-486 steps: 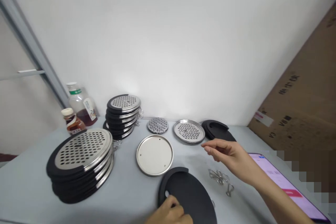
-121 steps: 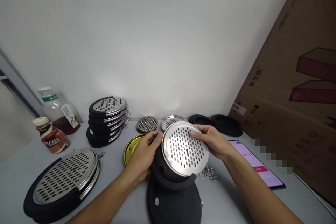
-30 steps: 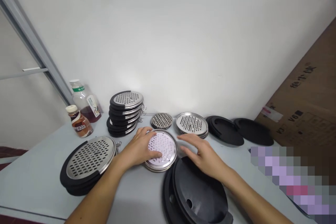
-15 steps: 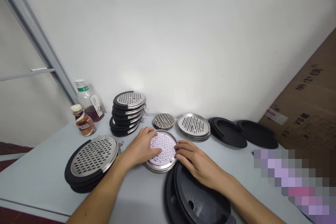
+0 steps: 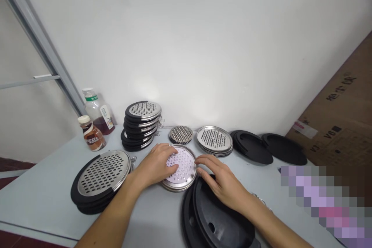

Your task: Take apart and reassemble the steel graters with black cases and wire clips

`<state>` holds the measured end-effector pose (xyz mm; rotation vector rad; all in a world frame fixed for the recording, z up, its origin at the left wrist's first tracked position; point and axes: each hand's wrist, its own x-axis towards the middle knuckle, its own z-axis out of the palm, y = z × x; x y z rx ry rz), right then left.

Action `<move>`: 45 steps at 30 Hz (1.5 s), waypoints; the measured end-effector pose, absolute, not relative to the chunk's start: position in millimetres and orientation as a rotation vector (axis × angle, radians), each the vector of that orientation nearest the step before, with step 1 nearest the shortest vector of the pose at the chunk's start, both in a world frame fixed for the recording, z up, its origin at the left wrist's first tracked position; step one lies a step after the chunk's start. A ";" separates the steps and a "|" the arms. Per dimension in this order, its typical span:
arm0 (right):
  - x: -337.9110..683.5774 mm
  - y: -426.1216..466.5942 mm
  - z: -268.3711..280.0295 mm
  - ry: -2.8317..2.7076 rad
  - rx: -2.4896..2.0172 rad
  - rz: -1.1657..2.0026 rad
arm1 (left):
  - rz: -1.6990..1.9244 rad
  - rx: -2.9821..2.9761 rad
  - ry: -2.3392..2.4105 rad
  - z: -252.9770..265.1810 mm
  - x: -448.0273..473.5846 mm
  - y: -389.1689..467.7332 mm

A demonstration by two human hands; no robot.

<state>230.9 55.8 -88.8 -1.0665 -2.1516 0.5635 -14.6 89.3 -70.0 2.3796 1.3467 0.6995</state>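
Observation:
In front of me lies a stack of round metal grater plates (image 5: 177, 188), topped by a pale lilac-looking perforated face (image 5: 183, 164). My left hand (image 5: 155, 164) is closed around the left side of the stack, its thumb over the top face and its fingers at the far rim. At the right rim, my right hand (image 5: 222, 180) has its fingers and thumb apart, the fingertips at or just beside the edge. Beneath that hand are black round bases (image 5: 221, 213), one with a small hole; the forearm hides part of them.
Assembled black-rimmed graters form a tall pile (image 5: 142, 124) and a lower pile (image 5: 101, 178). Along the wall are a small grater stack (image 5: 181, 135), metal plates (image 5: 214, 139) and black discs (image 5: 254, 147). Two bottles (image 5: 91, 135) stand left; a cardboard box (image 5: 340, 124) is right.
My right hand has shifted slightly right, its fingers and thumb spreading a little at the rim. Small metal rings now show beside my right forearm. My left hand stays almost still.

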 end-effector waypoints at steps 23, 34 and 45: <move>232.7 57.2 -97.9 -2.233 -1.093 0.553 | 0.390 2.380 1.322 -55.9 -10.1 74.1; 238.2 55.4 -99.9 -2.312 -1.079 0.575 | 0.629 2.244 1.308 -57.8 -14.8 81.3; 235.7 55.8 -98.6 -2.212 -1.072 0.583 | 0.554 2.159 1.110 -39.1 -17.0 74.3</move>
